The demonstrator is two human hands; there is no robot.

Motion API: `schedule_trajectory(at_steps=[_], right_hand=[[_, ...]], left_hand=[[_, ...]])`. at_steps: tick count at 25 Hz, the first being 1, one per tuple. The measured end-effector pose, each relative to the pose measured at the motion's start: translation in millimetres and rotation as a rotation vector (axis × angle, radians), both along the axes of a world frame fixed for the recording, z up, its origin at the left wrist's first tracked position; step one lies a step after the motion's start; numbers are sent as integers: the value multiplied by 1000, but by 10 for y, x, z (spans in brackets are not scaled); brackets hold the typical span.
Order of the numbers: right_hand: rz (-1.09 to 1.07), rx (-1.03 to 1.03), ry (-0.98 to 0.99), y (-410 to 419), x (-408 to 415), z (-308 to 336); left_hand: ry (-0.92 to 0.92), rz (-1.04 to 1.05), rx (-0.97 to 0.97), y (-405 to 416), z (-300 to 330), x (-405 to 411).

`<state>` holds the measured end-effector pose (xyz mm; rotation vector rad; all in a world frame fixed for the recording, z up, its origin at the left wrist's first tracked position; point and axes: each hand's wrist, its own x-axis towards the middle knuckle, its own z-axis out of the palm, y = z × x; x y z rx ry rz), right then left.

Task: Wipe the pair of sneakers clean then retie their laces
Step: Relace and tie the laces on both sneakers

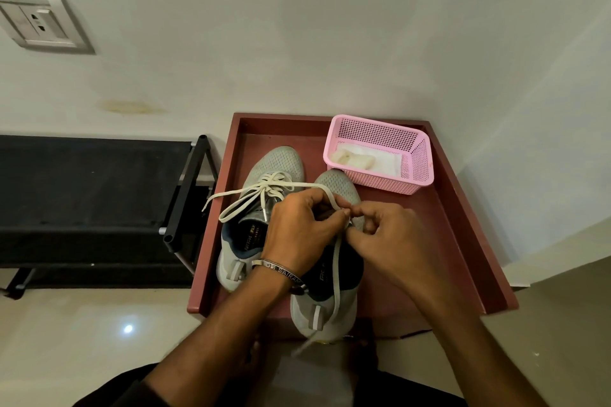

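A plain pale wall (297, 26) fills the upper view, with a switch and socket plate (43, 25) at far left and a dark low rack (92, 195) beneath it on the tiled floor (82, 324). To its right sits a red-brown tray (463, 225), the surface carrying the work. On the tray's left side stands the left sneaker (258, 182), grey mesh, its cream lace (264, 188) already knotted in a bow with ends trailing over the tray edge. Just beside it is the right sneaker (330, 304), heel toward the viewer, partly hidden by the hands. The left hand (297, 235), wearing a metal bangle (281, 271), pinches a strand of this shoe's lace (337, 268); the right hand (390, 238) pinches the same lace close by, fingertips nearly meeting over the tongue. One loose end hangs down past the heel. At the tray's far right corner stands a pink mesh basket (416, 155) holding a pale cloth (353, 158). Judging by this, wiping seems finished and one shoe tied; only the second bow remains.
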<state>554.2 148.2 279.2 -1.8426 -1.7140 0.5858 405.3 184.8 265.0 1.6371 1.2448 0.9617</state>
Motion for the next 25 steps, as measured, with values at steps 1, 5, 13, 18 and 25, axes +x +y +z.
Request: schedule_trajectory(at_steps=[1,5,13,18,25], right_hand=[[13,37,28,13,3,-28],[12,-31,285,47,26,-93],[-17,-70,453,54,-3,-48],[44,-205,767,82,-57,-17],[-227,84,1089,135,-48,-9]], left_hand=[[-4,-14,-5,-3,7,-8],[68,-39,60,-10,12,-32],[417,114,462,-40,-55,1],[338,146,417,-65,-56,25],[284,188,399,-59,-35,1]])
